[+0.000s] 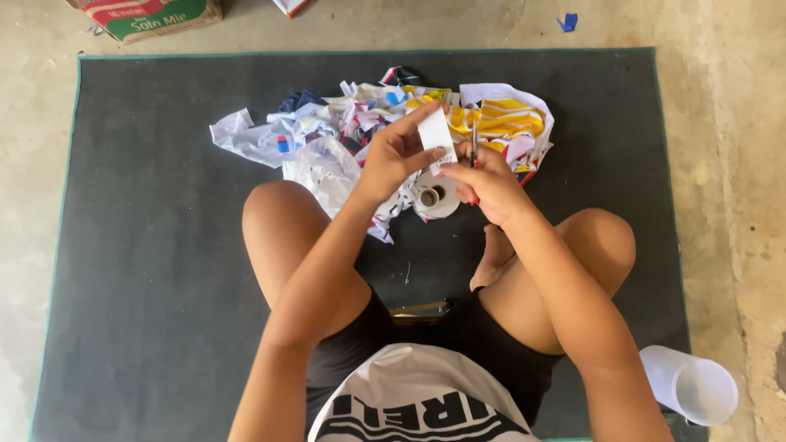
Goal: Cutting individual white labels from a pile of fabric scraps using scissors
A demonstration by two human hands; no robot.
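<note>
Dark mat (147,245) on concrete: your left hand (391,160) pinches a white strip (435,131), right hand (490,182) grips scissors (474,151) beside it. Scrap pile (360,123) sits near the mat's far edge, tape roll (438,196) under your hands, plastic cup (692,385) at its near right corner.

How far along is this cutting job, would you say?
Done: a pile of cut scraps already lies on the dark mat. In hand: the left hand holds a white strip while the right hand works scissors. Left: a white roll beneath the hands looks unfinished.
</note>
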